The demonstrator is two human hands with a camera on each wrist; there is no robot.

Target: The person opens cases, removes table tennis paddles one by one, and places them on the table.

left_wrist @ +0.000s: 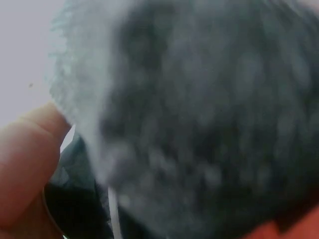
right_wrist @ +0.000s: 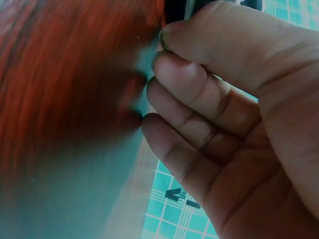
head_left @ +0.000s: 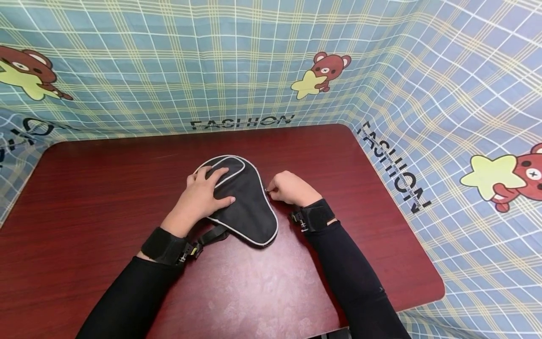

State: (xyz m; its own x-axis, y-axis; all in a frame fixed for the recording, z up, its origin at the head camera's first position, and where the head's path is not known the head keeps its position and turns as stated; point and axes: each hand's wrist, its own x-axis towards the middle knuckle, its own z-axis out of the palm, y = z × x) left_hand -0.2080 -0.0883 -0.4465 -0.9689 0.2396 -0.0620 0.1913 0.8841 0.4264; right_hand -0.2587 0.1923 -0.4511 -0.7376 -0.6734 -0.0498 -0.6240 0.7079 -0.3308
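Observation:
A black table tennis paddle case (head_left: 250, 207) with white piping lies flat on the table, its narrow end toward the front right. My left hand (head_left: 199, 197) rests on the upper left of the case, fingers spread over the piped pocket and thumb out across the middle. At the right edge of the case, my right hand (head_left: 290, 188) pinches a small zipper pull (head_left: 267, 191) between thumb and index finger. The right wrist view shows the thumb (right_wrist: 214, 45) against the curled index finger. Dark blurred fuzz hides most of the left wrist view, leaving the left thumb (left_wrist: 25, 164) at its side.
The dark red wooden table (head_left: 106, 188) has rounded corners. Plaid cloth (head_left: 254, 61) with printed bears hangs behind it and along the right. A black strap (head_left: 215, 234) lies by the left wrist, and a dark object (head_left: 336, 334) shows at the front edge.

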